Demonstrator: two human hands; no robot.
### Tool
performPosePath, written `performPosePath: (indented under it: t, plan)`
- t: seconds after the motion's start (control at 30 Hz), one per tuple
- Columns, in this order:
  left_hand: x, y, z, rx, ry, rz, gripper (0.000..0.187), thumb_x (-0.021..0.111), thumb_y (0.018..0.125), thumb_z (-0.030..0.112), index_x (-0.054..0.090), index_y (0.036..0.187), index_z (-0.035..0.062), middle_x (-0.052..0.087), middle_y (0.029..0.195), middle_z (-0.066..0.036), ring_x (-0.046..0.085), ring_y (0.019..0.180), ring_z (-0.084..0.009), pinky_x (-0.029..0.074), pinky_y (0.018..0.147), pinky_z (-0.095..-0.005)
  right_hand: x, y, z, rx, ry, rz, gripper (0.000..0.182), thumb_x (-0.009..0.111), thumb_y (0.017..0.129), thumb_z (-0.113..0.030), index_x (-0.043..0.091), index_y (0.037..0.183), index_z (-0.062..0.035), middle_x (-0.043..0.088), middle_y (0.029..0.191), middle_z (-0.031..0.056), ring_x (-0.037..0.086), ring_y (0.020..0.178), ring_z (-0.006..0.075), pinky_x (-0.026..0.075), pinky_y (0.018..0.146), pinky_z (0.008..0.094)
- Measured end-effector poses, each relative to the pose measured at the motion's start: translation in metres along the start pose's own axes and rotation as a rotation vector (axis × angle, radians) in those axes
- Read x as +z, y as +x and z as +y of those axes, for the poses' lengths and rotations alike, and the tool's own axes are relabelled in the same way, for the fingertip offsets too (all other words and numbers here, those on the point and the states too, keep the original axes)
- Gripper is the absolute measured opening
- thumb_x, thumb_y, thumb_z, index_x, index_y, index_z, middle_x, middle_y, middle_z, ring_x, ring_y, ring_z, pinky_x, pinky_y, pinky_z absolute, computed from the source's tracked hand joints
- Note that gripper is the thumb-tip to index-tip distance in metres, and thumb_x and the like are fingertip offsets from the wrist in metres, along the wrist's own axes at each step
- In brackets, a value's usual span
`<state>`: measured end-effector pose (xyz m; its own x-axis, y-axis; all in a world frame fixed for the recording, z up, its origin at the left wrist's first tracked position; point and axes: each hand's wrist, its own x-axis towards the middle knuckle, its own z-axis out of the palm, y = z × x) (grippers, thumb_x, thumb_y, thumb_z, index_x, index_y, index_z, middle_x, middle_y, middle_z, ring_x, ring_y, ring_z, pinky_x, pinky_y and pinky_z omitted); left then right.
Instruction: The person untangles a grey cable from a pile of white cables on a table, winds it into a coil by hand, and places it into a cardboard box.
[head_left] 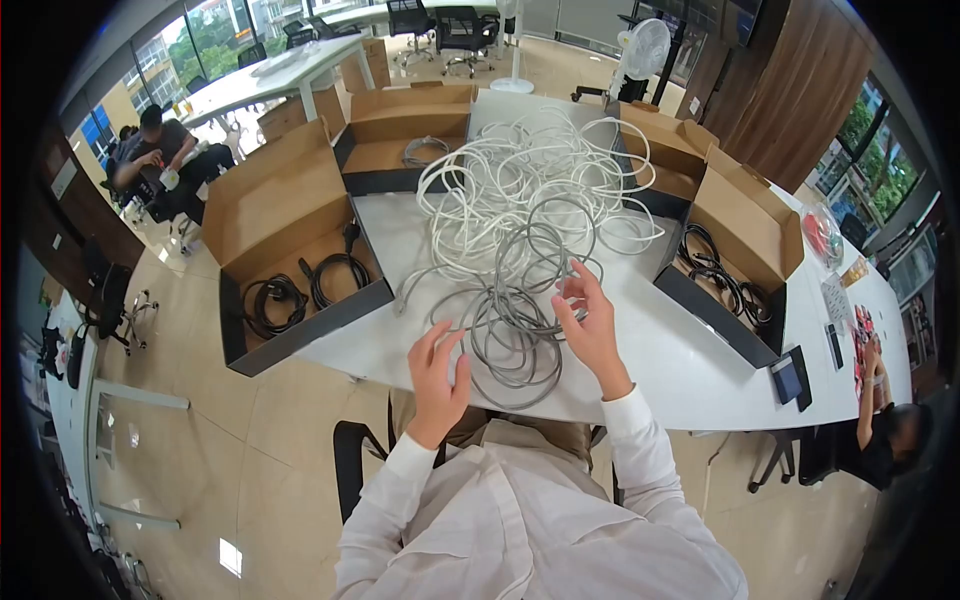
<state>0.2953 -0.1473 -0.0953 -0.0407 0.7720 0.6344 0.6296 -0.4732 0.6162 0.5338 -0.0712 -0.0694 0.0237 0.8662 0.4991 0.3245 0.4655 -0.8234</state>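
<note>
My left hand (437, 383) is raised at the front edge of the white table (640, 375), left of the grey cables, its fingers apart. My right hand (590, 325) is at the right side of the tangled grey cables (515, 370), fingers spread and curved; nothing shows in its grasp. The grey cables lie in loose loops between both hands. Behind them spreads a large tangle of white cables (520, 165), which the grey loops partly overlap.
Open boxes with black cables stand at left (300, 335) and right (720, 320). A back left box (400, 180) holds a grey coil; another box (660, 190) is back right. Other people sit at far left (165, 150) and right (885, 435).
</note>
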Motion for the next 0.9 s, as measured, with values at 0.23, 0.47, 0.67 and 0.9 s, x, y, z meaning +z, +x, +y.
performPosePath:
  t: [0.23, 0.47, 0.67, 0.9]
  plan:
    - [-0.052, -0.038, -0.029, -0.105, -0.067, 0.03, 0.016, 0.057, 0.081, -0.004, 0.062, 0.095, 0.002, 0.062, 0.1, -0.013, 0.059, 0.087, -0.0287, 0.046, 0.076, -0.0347, -0.026, -0.022, -0.003, -0.035, -0.041, 0.141, 0.037, 0.065, 0.09, -0.01, 0.057, 0.124, -0.0005, 0.067, 0.099, 0.0101, 0.063, 0.087, 0.0163, 0.048, 0.071, 0.0289]
    - [-0.073, -0.063, -0.026, -0.287, 0.047, -0.349, 0.006, 0.054, 0.079, -0.003, 0.059, 0.078, 0.0, 0.06, 0.069, -0.014, 0.057, 0.06, -0.0353, 0.047, 0.058, -0.0383, -0.053, -0.067, -0.075, 0.08, -0.009, -0.277, 0.014, 0.062, 0.088, -0.008, 0.063, 0.079, 0.0028, 0.061, 0.067, 0.0119, 0.059, 0.058, 0.0212, 0.046, 0.056, 0.0332]
    - [-0.109, -0.169, -0.075, -0.661, 0.422, -1.475, 0.019, 0.063, 0.072, 0.013, 0.07, 0.086, 0.0026, 0.068, 0.085, -0.023, 0.068, 0.087, -0.0381, 0.055, 0.074, -0.0467, -0.082, -0.191, -0.025, 0.297, -0.739, -1.301, 0.013, 0.059, 0.078, -0.011, 0.068, 0.08, -0.002, 0.065, 0.074, 0.0223, 0.065, 0.071, 0.0409, 0.052, 0.063, 0.0478]
    - [-0.14, -0.358, -0.096, -1.143, -0.278, -1.159, 0.038, 0.065, 0.084, 0.028, 0.068, 0.113, 0.0036, 0.067, 0.11, -0.026, 0.063, 0.11, -0.035, 0.046, 0.097, -0.0463, -0.113, -0.326, 0.024, 0.718, -0.559, -1.177, 0.03, 0.069, 0.077, -0.025, 0.068, 0.099, -0.0048, 0.069, 0.091, 0.0205, 0.067, 0.09, 0.0411, 0.055, 0.076, 0.0485]
